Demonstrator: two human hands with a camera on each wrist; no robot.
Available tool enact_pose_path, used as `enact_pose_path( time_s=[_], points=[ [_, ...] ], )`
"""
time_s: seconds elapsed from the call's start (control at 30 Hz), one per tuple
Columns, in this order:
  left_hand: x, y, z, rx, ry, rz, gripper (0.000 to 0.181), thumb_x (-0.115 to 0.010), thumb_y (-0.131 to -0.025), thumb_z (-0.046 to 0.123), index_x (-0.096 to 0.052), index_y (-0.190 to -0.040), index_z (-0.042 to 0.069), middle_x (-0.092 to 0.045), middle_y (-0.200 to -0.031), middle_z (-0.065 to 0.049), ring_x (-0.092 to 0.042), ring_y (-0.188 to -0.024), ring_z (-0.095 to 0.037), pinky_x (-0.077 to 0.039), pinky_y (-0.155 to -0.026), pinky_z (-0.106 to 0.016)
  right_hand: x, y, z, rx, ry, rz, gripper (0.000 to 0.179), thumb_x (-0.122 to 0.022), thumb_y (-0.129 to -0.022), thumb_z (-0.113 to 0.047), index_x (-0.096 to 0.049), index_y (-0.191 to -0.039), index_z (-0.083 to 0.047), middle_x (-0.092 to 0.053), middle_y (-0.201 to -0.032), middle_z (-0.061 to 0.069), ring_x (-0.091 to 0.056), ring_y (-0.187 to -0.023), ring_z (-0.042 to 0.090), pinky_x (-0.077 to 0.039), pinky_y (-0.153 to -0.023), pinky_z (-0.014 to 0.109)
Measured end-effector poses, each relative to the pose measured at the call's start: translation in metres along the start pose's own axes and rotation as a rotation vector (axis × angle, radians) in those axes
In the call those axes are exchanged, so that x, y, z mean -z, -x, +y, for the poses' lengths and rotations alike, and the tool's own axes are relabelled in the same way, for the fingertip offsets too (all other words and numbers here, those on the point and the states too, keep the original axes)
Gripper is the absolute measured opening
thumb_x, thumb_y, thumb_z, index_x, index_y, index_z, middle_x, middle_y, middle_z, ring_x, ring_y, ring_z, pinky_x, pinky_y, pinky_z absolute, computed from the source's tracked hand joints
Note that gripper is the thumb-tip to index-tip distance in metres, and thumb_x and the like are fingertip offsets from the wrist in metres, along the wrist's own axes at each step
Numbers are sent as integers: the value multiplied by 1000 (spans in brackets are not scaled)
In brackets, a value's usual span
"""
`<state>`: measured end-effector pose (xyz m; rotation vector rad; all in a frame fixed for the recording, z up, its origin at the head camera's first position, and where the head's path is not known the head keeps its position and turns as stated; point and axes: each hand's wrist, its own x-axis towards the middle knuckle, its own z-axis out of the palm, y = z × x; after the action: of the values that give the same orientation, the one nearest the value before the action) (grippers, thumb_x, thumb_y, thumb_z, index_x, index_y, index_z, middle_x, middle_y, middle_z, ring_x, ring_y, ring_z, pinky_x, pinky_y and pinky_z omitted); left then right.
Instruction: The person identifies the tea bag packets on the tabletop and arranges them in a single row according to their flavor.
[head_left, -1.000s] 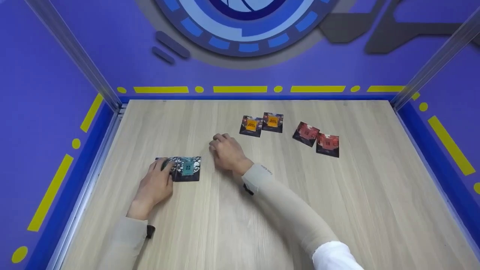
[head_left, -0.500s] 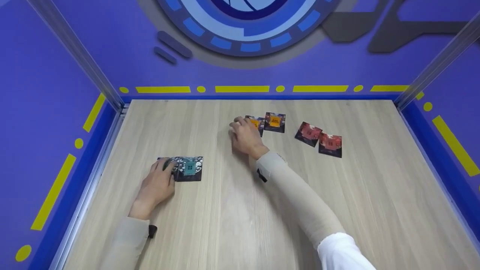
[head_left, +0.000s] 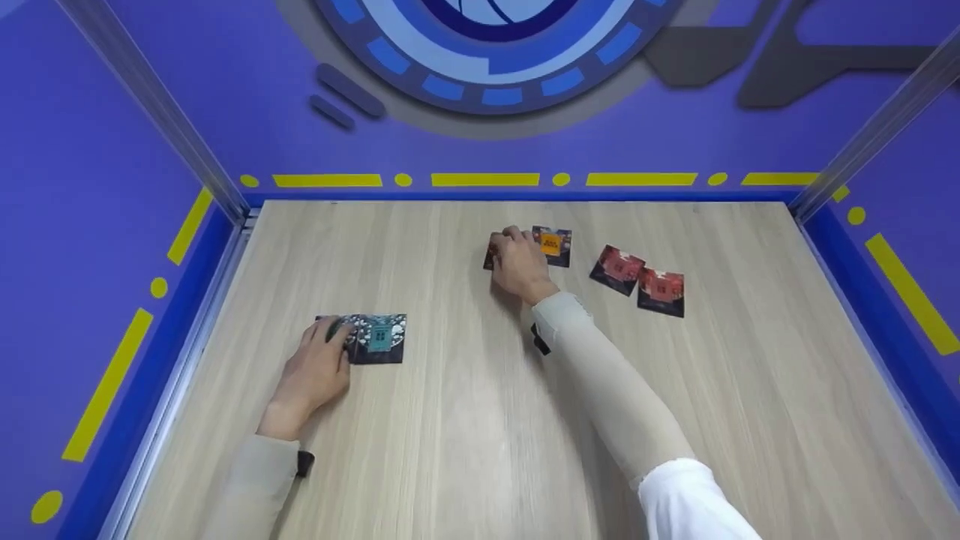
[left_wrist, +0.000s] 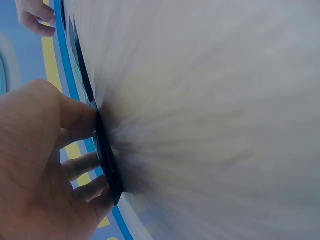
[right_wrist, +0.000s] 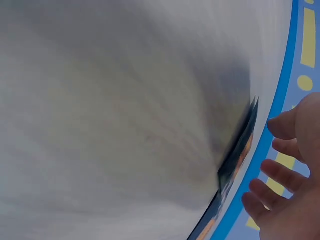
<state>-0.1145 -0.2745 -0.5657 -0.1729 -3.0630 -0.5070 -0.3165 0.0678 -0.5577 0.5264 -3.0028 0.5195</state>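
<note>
My left hand [head_left: 313, 367] grips a flat square teal-and-black packet [left_wrist: 109, 157] lying at the left of the table, thumb at one end and fingers along the other. Most of that packet is hidden under the hand. A matching teal packet [head_left: 379, 341] lies edge to edge with it on the right. Over the left of two orange-and-black packets hovers my right hand [head_left: 523, 264]. Its fingers are loosely bent and apart from that packet [right_wrist: 237, 157] in the right wrist view. The other orange packet [head_left: 553, 244] lies just to the right, partly behind the hand.
Two red-and-black packets [head_left: 617, 268] lie at the right rear, corners touching or slightly overlapping. The wooden table [head_left: 465, 420] is bounded by a purple-blue back wall [head_left: 480, 161] and side walls with metal corner posts [head_left: 161, 112].
My right hand has moved right and toward the back, from bare table to over the left orange packet, covering most of it. My left hand has stayed on the teal packet.
</note>
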Motion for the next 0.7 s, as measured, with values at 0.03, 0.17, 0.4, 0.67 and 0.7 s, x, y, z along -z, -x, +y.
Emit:
enact_pose_path(
  time_s=[0.03,0.17,0.4,0.67,0.7],
  points=[
    [0,0,0,-1,-2,1,49,-54,-103,8,-55,-151,-3,-44,-159,-29,-39,-151,-51,-41,-122,-64,0,0,1,-6,-8,-9,38,-58,-107,-17,-66,-143,-10,-59,-149,16,-57,-136,40,-49,-118,52],
    [1,1,0,1,0,-2,49,-54,-103,8,-55,-151,-2,-43,-160,-29,-39,-151,-51,-40,-123,-65,-2,0,4,-28,-26,-47,40,-56,-108,-17,-65,-147,-12,-56,-152,15,-54,-138,39,-47,-120,51],
    [0,0,0,-2,16,0,49,-56,-103,8,-55,-151,-3,-44,-160,-30,-39,-150,-53,-40,-122,-66,-5,1,7,-35,-26,-66,42,-52,-109,-16,-62,-150,-12,-55,-154,17,-55,-140,38,-46,-122,49],
    [1,0,-1,-5,18,1,50,-55,-103,8,-55,-151,-3,-44,-159,-30,-39,-150,-53,-39,-123,-66,-8,3,8,-26,-46,-76,40,-51,-111,-15,-62,-149,-10,-56,-152,16,-51,-146,37,-43,-125,50],
    [1,0,-1,-4,19,3,50,-55,-103,8,-55,-151,-3,-44,-159,-30,-39,-150,-53,-39,-123,-66,-8,3,8,-22,-45,-77,40,-52,-110,-15,-63,-148,-10,-56,-152,16,-50,-146,37,-43,-125,50]
  ],
)
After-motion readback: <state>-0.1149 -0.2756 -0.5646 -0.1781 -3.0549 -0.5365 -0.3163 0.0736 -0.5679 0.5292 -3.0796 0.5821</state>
